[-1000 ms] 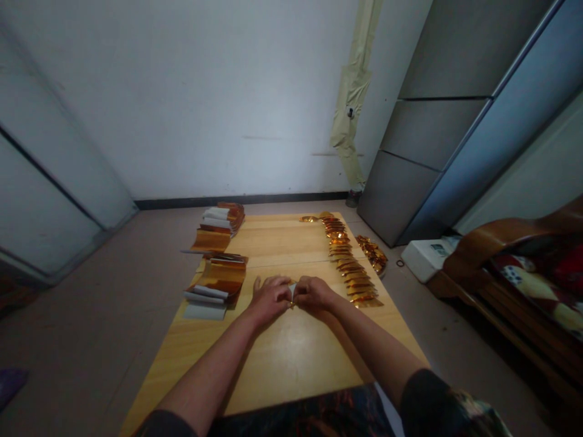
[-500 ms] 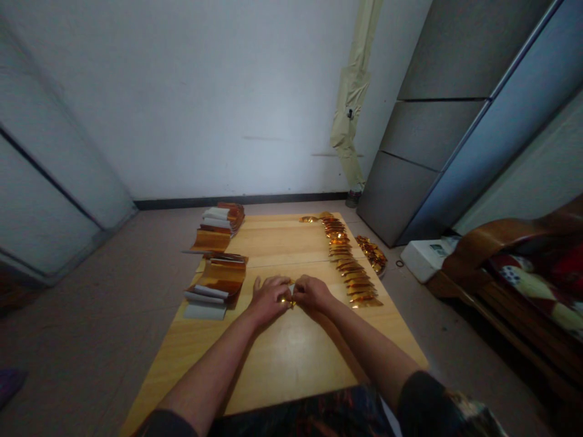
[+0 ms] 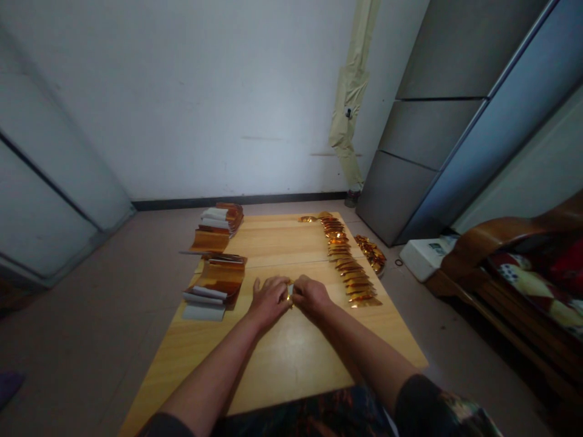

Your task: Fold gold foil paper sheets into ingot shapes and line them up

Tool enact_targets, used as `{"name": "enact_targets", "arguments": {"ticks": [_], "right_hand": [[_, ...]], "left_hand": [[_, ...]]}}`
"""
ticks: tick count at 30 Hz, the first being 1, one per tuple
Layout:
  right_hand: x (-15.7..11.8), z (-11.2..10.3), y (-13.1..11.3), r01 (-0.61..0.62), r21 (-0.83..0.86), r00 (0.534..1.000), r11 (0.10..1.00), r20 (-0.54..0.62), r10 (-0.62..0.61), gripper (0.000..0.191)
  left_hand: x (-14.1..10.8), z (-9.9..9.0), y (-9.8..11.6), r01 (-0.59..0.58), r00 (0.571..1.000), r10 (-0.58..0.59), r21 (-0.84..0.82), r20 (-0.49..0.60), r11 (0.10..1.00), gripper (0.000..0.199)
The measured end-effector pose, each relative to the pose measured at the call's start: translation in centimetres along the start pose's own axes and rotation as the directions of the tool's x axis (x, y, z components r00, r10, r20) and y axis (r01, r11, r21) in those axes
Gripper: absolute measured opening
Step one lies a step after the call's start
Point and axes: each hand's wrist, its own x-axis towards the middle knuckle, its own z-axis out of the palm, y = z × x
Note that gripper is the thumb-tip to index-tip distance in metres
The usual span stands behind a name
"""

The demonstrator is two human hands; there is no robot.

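Note:
My left hand (image 3: 269,301) and my right hand (image 3: 310,295) meet at the middle of the wooden table (image 3: 291,358). Their fingertips pinch a small folded gold foil piece (image 3: 288,297), which is mostly hidden by my fingers. Just to the right of my right hand, a long overlapping row of folded gold foil pieces (image 3: 347,264) runs toward the far table edge. Left of my left hand lie stacks of amber-gold foil sheets with white paper strips (image 3: 218,280), and a second stack (image 3: 212,238) sits farther back.
A heap of crumpled gold foil (image 3: 370,255) sits at the table's right edge. Beyond that edge stand a grey cabinet (image 3: 410,194), a white box (image 3: 423,258) and a wooden sofa with a patterned cushion (image 3: 514,273). A bare floor surrounds the table.
My hands have drawn slightly closer around the foil piece, and less of its white side shows. The view has shifted very slightly; the stacks and the row have not moved.

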Motion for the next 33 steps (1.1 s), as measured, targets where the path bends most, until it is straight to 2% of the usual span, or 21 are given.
{"name": "enact_targets", "arguments": {"ticks": [5, 11, 17, 19, 22, 25, 28, 33], "right_hand": [[0.6, 0.0, 1.1, 0.018, 0.066, 1.000, 0.998, 0.002, -0.018, 0.002], [1.0, 0.0, 2.3, 0.022, 0.223, 1.000, 0.975, -0.020, -0.018, 0.011], [0.9, 0.5, 2.0, 0.005, 0.168, 1.000, 0.986, -0.003, -0.004, 0.012], [1.0, 0.4, 2.3, 0.003, 0.155, 0.999, 0.988, -0.032, 0.003, 0.015], [1.1, 0.2, 2.5, -0.055, 0.157, 0.989, 0.986, -0.125, 0.075, 0.017], [0.3, 0.3, 1.8, -0.043, 0.234, 0.969, 0.971, -0.227, 0.097, 0.021], [-1.0, 0.7, 0.2, 0.044, 0.293, 0.975, 0.955, -0.219, 0.022, 0.023], [-2.4, 1.1, -1.5, 0.051, 0.139, 0.978, 0.989, -0.207, -0.021, 0.018]], "left_hand": [[0.1, 0.4, 0.3, 0.025, 1.000, -0.025, 0.011, -0.009, 1.000, 0.011], [0.2, 0.6, 0.3, 0.029, 0.999, -0.029, -0.004, -0.031, 1.000, 0.012], [0.1, 0.5, 0.4, 0.028, 0.999, -0.028, 0.008, -0.022, 1.000, 0.010], [0.1, 0.4, 0.5, 0.028, 0.999, -0.028, 0.011, -0.032, 1.000, 0.010], [0.0, 0.5, 0.6, 0.043, 0.997, -0.042, 0.015, -0.065, 0.999, 0.011], [0.0, 0.9, 0.9, 0.089, 0.987, -0.086, 0.023, -0.135, 0.996, 0.010], [0.0, 1.4, 1.5, 0.173, 0.962, -0.160, 0.037, -0.222, 0.984, 0.012], [-0.1, 1.7, 2.0, 0.206, 0.947, -0.185, 0.055, -0.262, 0.977, 0.027]]}}
